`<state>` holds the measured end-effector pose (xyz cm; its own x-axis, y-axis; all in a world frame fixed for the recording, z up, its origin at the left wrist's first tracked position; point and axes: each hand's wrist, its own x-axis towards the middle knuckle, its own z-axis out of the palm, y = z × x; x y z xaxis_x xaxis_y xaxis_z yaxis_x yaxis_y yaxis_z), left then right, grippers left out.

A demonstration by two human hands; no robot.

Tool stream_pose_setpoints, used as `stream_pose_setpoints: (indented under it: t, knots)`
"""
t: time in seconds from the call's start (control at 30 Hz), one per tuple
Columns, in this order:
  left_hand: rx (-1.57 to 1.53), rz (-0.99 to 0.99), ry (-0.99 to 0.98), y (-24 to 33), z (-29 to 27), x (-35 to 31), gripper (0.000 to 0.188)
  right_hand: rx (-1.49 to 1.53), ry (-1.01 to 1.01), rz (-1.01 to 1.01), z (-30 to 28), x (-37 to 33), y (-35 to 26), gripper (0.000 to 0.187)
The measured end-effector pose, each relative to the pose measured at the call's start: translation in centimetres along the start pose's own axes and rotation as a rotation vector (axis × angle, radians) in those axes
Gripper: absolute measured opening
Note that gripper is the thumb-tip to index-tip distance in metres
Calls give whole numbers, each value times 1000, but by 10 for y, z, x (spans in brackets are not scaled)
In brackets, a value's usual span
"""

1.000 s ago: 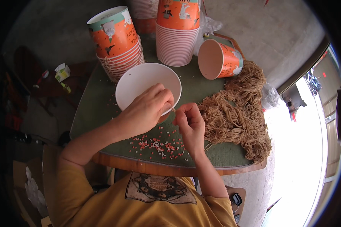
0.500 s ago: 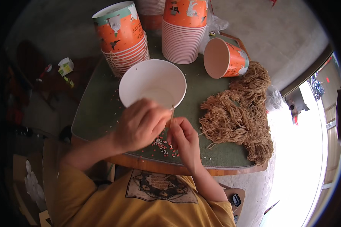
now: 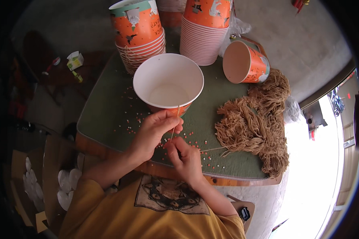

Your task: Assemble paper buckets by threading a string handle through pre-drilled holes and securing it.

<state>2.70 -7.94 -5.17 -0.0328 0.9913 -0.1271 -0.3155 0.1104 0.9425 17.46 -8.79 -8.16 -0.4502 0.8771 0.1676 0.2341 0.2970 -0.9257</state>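
An open paper cup [image 3: 168, 85], white inside and empty as far as the view shows, stands upright at the middle of the green tabletop [image 3: 107, 107]; the left hand [image 3: 153, 133] sits just at its 6 o'clock, fingers curled shut with thumb and forefinger pinching a thin tan string [image 3: 174, 123] that rises against the cup's near wall; the right hand [image 3: 185, 159], at 5 o'clock of the left and almost touching it, has its fingers closed on the lower end of the same string; two stacks of nested orange cups stand beyond, one stack [image 3: 139, 34] at the open cup's 11 o'clock, the other stack [image 3: 205, 32] at its 1 o'clock; a fourth item, a single orange cup [image 3: 245, 62], lies tipped on its side at 2 o'clock, mouth toward the open cup, interior bare; one heap of tan string bundles [image 3: 255, 123] spreads at 3 to 4 o'clock; small red and white specks [image 3: 195, 137], too many to count, scatter around both hands.
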Motion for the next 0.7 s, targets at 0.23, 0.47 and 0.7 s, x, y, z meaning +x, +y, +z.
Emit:
stream_pose_setpoints:
  t: [0.23, 0.47, 0.7]
  knots:
    - [-76, 131, 247, -2, -2, 20, 16, -97, 30, -207, 15, 3, -1, 5]
    - [221, 397, 379, 2, -11, 43, 16, -204, -10, -270, 25, 18, -1, 5]
    - [470, 577, 347, -45, -17, 21, 18, -87, -67, -271, -24, 0, -31, 15]
